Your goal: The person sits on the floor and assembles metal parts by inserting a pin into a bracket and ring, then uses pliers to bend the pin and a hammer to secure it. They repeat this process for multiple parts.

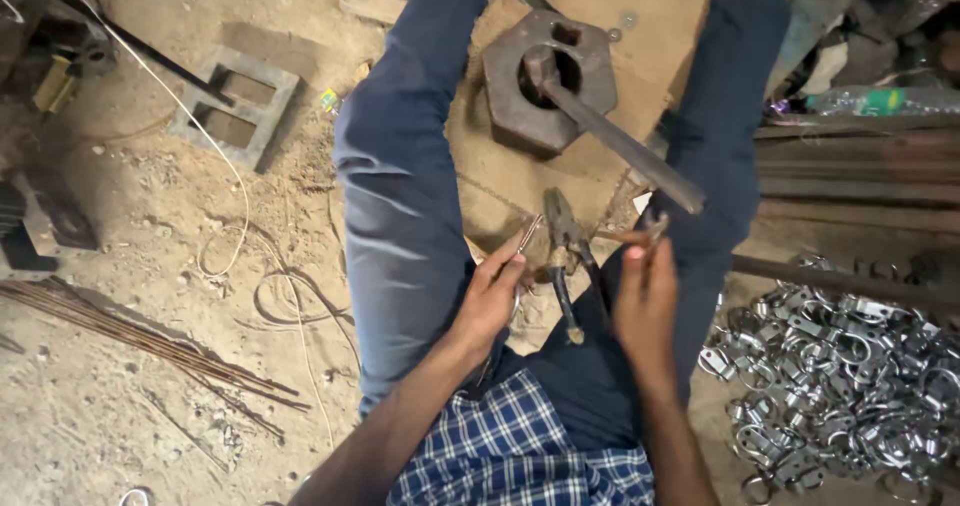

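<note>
Sandy dirt floor [130, 366] fills the head view, dusty and littered with scraps, in what looks like a rough metal workshop. The person sits on it, legs in blue trousers stretched toward twelve o'clock. Between the knees lies a brown board [600, 26] bearing a heavy rusty hexagonal block [520, 96] with a flat bar [630, 156] leaning out of its hole. Pliers [568, 256] rest between the thighs, just below the block. The left hand [492, 301] pinches a thin metal pin [527, 236], fingers closed on it. The right hand [645, 306] grips a small metal piece [655, 228] at its fingertips, just right of the pliers. At four o'clock lies a heap of shiny clips [850, 366]. At eight o'clock lie thin rods [150, 341]; at ten, a grey frame [235, 106] and a white cord [215, 136].
</note>
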